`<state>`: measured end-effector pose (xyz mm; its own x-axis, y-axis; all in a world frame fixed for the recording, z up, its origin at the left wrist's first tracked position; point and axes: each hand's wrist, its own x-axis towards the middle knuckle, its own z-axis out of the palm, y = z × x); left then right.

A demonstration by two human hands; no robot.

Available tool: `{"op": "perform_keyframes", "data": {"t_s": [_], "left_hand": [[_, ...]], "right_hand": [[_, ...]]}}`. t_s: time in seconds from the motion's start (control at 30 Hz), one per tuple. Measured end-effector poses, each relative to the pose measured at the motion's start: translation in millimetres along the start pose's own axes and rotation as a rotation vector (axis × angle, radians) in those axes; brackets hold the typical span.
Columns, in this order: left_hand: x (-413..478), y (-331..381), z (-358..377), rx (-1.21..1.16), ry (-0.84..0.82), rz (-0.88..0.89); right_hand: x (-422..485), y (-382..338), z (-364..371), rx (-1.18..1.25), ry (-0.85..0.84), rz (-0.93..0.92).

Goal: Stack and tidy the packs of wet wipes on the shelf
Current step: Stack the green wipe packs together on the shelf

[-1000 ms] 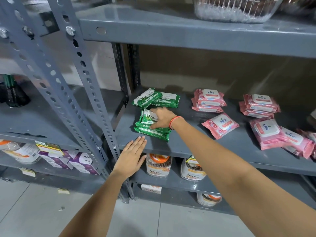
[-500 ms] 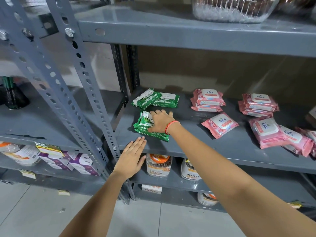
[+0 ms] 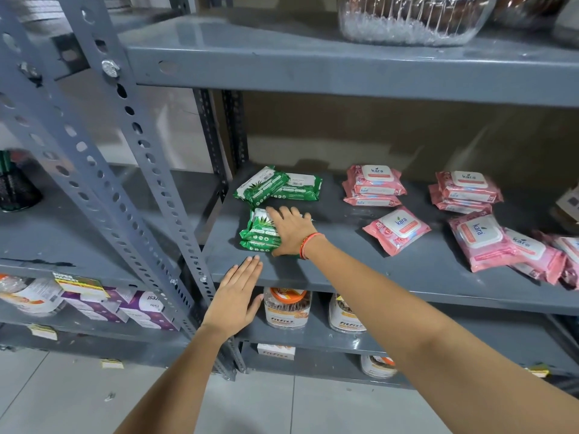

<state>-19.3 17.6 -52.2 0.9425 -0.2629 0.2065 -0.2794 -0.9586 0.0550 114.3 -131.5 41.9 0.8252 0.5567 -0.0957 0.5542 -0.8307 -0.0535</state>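
Note:
On the grey shelf [image 3: 360,277], a small stack of green wet-wipe packs [image 3: 257,234] lies near the left front. My right hand [image 3: 289,231] lies on top of it, fingers spread and thumb along its front side. Behind it, two more green packs [image 3: 277,187] overlap crookedly. My left hand [image 3: 238,296] is flat and holds nothing, its fingertips at the shelf's front edge. Pink packs sit in two stacks at the back [image 3: 372,184] [image 3: 466,191]. One loose pink pack [image 3: 398,230] lies mid-shelf, and a messy pink heap [image 3: 488,242] lies at the right.
A perforated steel upright [image 3: 150,183] stands just left of the shelf. Jars [image 3: 286,308] sit on the shelf below, and purple boxes [image 3: 141,308] on the lower left shelf. A glass bowl [image 3: 410,20] rests on the shelf above. A black mesh holder [image 3: 15,186] is far left.
My right hand has slid a little further over the top of the green stack, fingers spreading. My left hand stays at the shelf edge.

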Motion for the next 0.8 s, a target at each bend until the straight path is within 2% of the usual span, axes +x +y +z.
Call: {"op": "perform_keyframes", "data": {"t_s": [0.17, 0.27, 0.4, 0.47, 0.57, 0.63, 0.8], "left_hand": [[-1.0, 4.9, 1.8, 0.010, 0.024, -0.011], [0.3, 27.3, 3.5, -0.062, 0.061, -0.012], [23.4, 84.0, 9.3, -0.211, 0.084, 0.154], [41.8, 105.3, 8.5, -0.227, 0.085, 0.229], [65.8, 116.6, 8.9, -0.202, 0.057, 0.242], [73.7, 112.4, 11.2, -0.178, 0.017, 0.233], [76.5, 106.3, 15.3, -0.170, 0.014, 0.265]], "right_hand": [[-4.5, 8.3, 0.9, -0.022, 0.045, -0.051], [-18.4, 26.4, -0.4, 0.103, 0.145, -0.010], [-45.1, 71.8, -8.5, 0.228, 0.319, 0.111], [-56.7, 100.4, -9.9, 0.223, 0.339, 0.206], [-73.9, 147.3, -8.3, 0.224, 0.217, 0.282], [-82.9, 174.9, -8.4, 0.194, 0.098, 0.253], [-83.5, 222.7, -20.2, -0.034, -0.326, 0.242]]}}
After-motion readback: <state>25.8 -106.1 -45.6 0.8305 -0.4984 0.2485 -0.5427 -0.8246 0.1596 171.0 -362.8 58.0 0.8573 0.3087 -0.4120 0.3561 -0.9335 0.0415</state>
